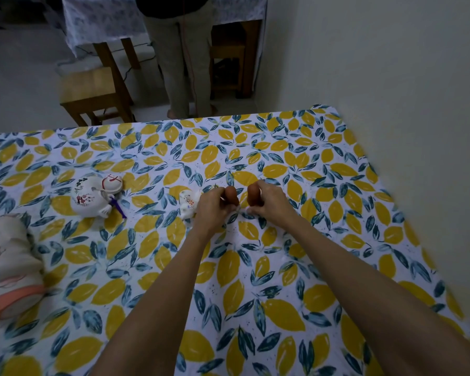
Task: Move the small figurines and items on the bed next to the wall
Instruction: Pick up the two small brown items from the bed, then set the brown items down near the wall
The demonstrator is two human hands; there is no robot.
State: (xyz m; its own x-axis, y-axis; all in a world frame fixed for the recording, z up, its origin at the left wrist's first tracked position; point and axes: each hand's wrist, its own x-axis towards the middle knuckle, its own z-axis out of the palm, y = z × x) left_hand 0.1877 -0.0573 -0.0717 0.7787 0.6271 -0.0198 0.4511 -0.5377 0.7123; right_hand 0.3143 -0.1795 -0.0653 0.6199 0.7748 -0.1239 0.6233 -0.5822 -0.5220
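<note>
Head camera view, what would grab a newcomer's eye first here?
Probably the yellow leaf-print sheet covering the bed. At its centre the left hand and right hand each grip a small brown figurine. White painted figurines lie to the left.

Two figurines (97, 195) (189, 203) on bed (255, 294), left of hands (212, 206) (269, 203); wall (391, 77) right; pillow, apparently, (8, 267) at left edge; chair (92, 90) beyond.

You've got both bare forearms stretched forward, converging toward the middle. Your left hand (211, 207) and right hand (268, 201) sit close together, knuckles up, wrists slightly bent down. Fingers on each are curled closed around something small, thumbs tucked inward toward each other.
</note>
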